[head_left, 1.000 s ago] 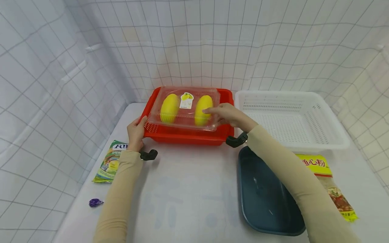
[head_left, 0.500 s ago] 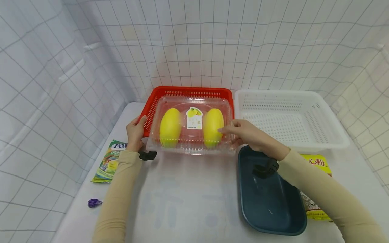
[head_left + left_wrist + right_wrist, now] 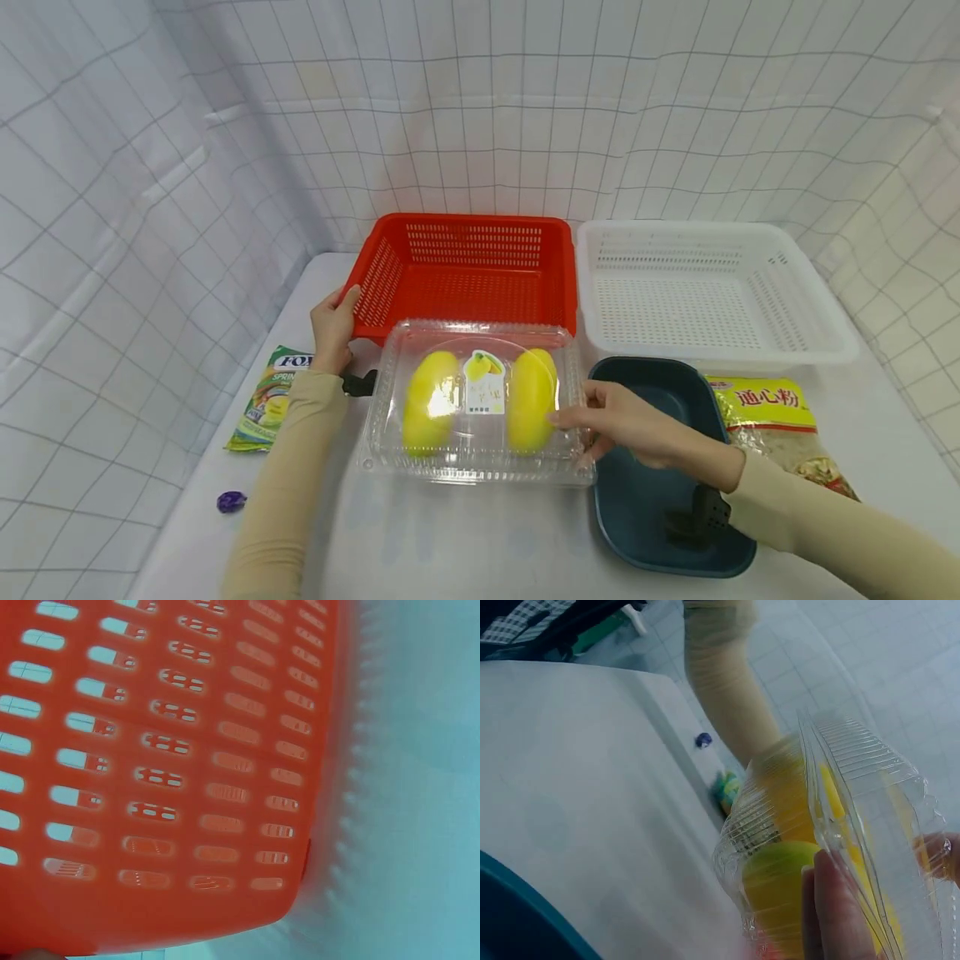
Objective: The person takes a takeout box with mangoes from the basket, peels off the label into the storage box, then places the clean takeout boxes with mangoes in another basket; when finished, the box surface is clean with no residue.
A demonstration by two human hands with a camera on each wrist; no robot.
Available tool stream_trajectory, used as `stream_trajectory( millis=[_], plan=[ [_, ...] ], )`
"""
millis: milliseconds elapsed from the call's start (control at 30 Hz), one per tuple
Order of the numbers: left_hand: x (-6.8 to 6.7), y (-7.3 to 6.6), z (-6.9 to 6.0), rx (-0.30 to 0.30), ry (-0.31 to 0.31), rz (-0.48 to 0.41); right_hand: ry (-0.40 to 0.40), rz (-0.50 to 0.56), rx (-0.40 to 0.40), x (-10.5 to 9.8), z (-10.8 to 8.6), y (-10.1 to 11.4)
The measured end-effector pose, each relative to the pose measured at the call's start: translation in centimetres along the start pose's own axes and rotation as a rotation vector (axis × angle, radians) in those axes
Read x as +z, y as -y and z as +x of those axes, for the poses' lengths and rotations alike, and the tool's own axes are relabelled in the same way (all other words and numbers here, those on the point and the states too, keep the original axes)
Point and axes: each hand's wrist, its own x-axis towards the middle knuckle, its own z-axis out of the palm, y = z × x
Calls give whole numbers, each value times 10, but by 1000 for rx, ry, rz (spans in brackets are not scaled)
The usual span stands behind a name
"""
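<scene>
In the head view, a clear plastic clamshell box (image 3: 480, 467) with two yellow mangoes and a printed label hangs in front of the red basket. My right hand (image 3: 626, 423) grips the box by its right side, thumb on top; the right wrist view shows fingers (image 3: 840, 907) beneath the clear plastic. My left hand (image 3: 333, 329) holds the front left corner of the red basket (image 3: 468, 292), which has slotted walls. Close up, the basket wall (image 3: 187, 765) fills much of the left wrist view, with only a sliver of a finger showing.
A white basket (image 3: 675, 308) adjoins the red one on the right. Nearer stands a dark blue tray (image 3: 660, 533), beside a yellow-topped macaroni bag (image 3: 772, 408). On the left lie a green FOX'S packet (image 3: 270, 400) and a small purple-wrapped sweet (image 3: 231, 502).
My right hand has brought the clamshell box out of the red basket, toward me and slightly right. The left hand has stayed on the basket's corner.
</scene>
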Motion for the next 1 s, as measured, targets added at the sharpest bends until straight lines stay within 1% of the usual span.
stream_trajectory(
  millis=[167, 367, 500, 667, 833, 933, 1000],
  plan=[
    [1, -1, 2, 5, 3, 15, 13, 7, 71, 12, -2, -13],
    [0, -1, 3, 6, 16, 29, 20, -1, 151, 23, 4, -22],
    [0, -1, 2, 7, 16, 32, 14, -3, 182, 31, 10, -24],
    [1, -1, 1, 3, 17, 34, 5, -10, 228, 35, 16, -30],
    [0, -2, 1, 5, 18, 17, -24, -61, 283, 40, 21, -34],
    [0, -2, 1, 0, 23, 9, -44, -92, 299, 43, 23, -35],
    [-1, -2, 1, -2, 26, 13, -51, -96, 293, 44, 23, -36]
  ],
)
